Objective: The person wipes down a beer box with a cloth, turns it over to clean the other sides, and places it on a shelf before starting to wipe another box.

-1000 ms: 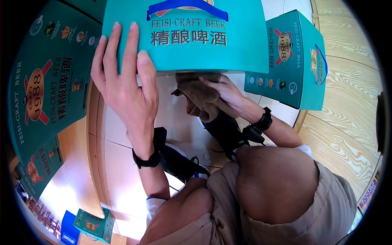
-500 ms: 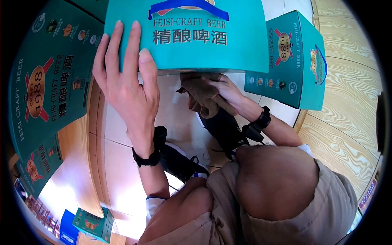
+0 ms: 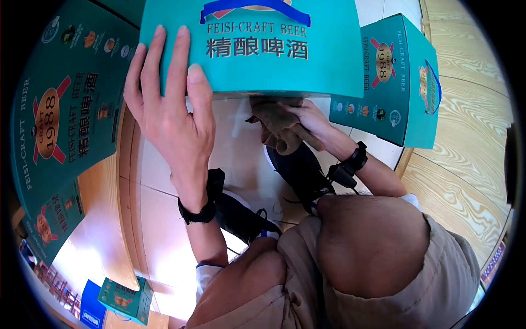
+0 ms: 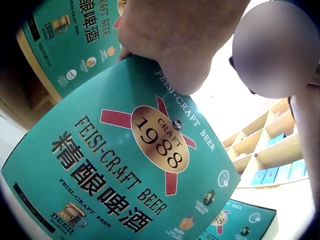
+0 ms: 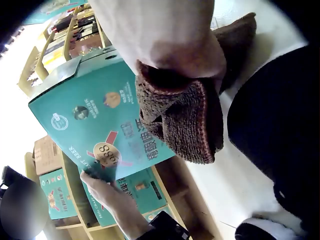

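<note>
Box [image 3: 263, 71] teal (blue strap [image 3: 255, 6]); cloth [image 3: 279, 123] brown.

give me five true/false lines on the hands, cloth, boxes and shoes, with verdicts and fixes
1. The right hand holds a brown cloth. True.
2. The left hand grips the blue strap. False: its fingers lie spread on the near box, away from the strap.
3. The near box reads FEISI-CRAFT BEER. True.
4. Both shoes are red. False: they are mainly black.
5. The right hand rests on top of the near box. False: it is below the box's near edge in the head view, with the cloth.
</note>
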A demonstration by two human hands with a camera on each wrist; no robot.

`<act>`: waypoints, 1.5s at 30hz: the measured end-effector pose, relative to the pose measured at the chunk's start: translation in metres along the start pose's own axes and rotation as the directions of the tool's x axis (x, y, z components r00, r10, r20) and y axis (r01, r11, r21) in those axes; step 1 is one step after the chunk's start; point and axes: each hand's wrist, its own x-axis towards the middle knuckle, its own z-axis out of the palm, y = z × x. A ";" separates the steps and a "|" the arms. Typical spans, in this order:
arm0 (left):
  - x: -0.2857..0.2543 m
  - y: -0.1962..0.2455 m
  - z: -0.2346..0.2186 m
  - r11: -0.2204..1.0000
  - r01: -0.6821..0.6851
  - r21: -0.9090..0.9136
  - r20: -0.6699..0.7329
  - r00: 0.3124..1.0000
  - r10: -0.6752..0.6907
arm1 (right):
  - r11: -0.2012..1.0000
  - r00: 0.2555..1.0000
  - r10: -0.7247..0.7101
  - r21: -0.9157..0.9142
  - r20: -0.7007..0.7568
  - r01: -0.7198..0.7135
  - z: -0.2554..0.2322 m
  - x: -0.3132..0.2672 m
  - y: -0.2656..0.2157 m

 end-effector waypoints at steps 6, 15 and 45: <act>0.000 0.000 0.000 1.000 -0.001 -0.001 -0.003 1.000 0.001 | 0.998 0.993 -0.007 -0.056 -0.116 0.000 -0.014 0.001 0.006; 0.001 -0.001 -0.001 1.000 0.005 -0.011 -0.017 1.000 -0.005 | 0.998 0.967 0.017 -0.053 -0.254 -0.031 -0.027 -0.018 0.004; -0.002 -0.002 0.005 0.997 0.015 0.070 -0.039 0.999 -0.012 | 0.316 0.757 -0.394 -0.696 0.521 0.644 -0.025 0.002 0.045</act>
